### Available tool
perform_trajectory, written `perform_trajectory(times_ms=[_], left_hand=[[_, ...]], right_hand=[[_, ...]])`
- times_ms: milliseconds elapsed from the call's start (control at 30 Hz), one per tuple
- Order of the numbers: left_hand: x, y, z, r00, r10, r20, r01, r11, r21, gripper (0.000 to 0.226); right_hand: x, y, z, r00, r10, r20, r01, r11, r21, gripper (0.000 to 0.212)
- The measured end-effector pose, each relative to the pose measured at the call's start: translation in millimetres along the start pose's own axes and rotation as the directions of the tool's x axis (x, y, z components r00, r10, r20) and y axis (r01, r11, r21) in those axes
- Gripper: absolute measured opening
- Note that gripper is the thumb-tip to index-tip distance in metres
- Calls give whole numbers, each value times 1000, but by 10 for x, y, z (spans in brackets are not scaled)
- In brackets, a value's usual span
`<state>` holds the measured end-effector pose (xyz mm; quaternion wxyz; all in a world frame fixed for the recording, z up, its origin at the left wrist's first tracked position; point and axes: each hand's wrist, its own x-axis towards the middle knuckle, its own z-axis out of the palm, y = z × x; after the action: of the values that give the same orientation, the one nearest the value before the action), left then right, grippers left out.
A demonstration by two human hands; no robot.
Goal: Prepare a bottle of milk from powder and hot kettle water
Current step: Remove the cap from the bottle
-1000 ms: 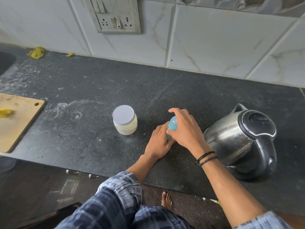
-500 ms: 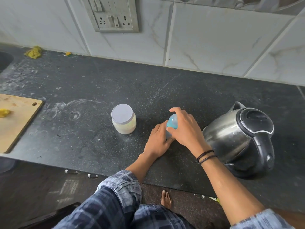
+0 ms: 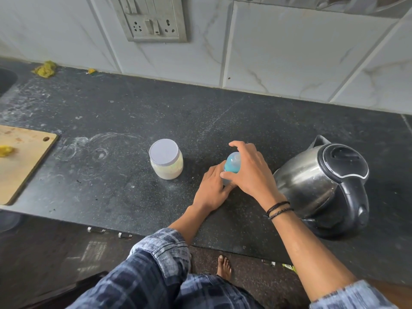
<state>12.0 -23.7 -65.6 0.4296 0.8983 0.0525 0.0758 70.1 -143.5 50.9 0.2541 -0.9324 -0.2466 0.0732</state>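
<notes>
A small feeding bottle [image 3: 231,163] with a blue collar and clear cap stands upright on the dark counter [image 3: 124,117]. My left hand [image 3: 213,190] wraps around its lower body, which is mostly hidden. My right hand [image 3: 250,172] grips the blue top from above. A jar of pale milk powder [image 3: 166,159] with a white lid stands just left of my hands, lid on. A steel kettle [image 3: 321,186] with a black lid and handle sits to the right, lid shut, close to my right wrist.
A wooden cutting board [image 3: 21,159] with a yellow scrap lies at the left edge. A switch and socket plate [image 3: 151,21] is on the tiled wall behind. Yellow scraps [image 3: 45,68] lie at the counter's back left. The counter's front edge runs below my forearms.
Both hands stay on the bottle; my right hand's fingers have shifted slightly around the blue top. Jar and kettle have not moved.
</notes>
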Motion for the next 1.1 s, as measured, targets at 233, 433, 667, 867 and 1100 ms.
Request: perform_trajectory(times_ms=[233, 433, 667, 867, 1100], left_hand=[[-7, 3, 0, 1000, -2, -1, 2, 1000, -8, 70], [-9, -1, 2, 1000, 1, -5, -1, 1000, -4, 73], [-4, 2, 7, 1000, 12, -5, -12, 1000, 0, 74], [-4, -2, 9, 1000, 13, 2, -13, 1000, -2, 74], [0, -15, 13, 1000, 14, -2, -14, 1000, 1, 77]], right_hand=[[-10, 2, -5, 999, -40, 18, 40, 999, -22, 73], [-8, -3, -23, 999, -33, 7, 33, 999, 0, 67], [-12, -43, -49, 999, -31, 13, 31, 999, 10, 76], [-7, -31, -58, 998, -55, 37, 55, 999, -2, 73], [1, -31, -51, 996, -67, 52, 69, 997, -27, 63]])
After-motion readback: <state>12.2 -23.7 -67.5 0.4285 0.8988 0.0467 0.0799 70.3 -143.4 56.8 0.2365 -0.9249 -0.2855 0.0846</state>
